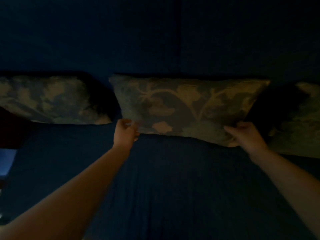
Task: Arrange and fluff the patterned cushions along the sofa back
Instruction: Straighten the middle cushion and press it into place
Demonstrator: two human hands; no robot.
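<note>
The scene is very dim. A middle cushion point(187, 108) with a pale leaf pattern leans against the dark blue sofa back point(155, 40). My left hand point(125, 131) pinches its lower left corner. At its lower right corner my right hand point(245, 135) grips the fabric. A second patterned cushion point(50, 99) lies to the left against the back, apart from the middle one. A third patterned cushion point(297, 122) stands at the right edge, partly cut off by the frame.
The dark blue sofa seat point(173, 187) stretches under both forearms. A dark armrest shape point(12, 129) sits at the far left, with a pale bluish patch point(7, 163) below it.
</note>
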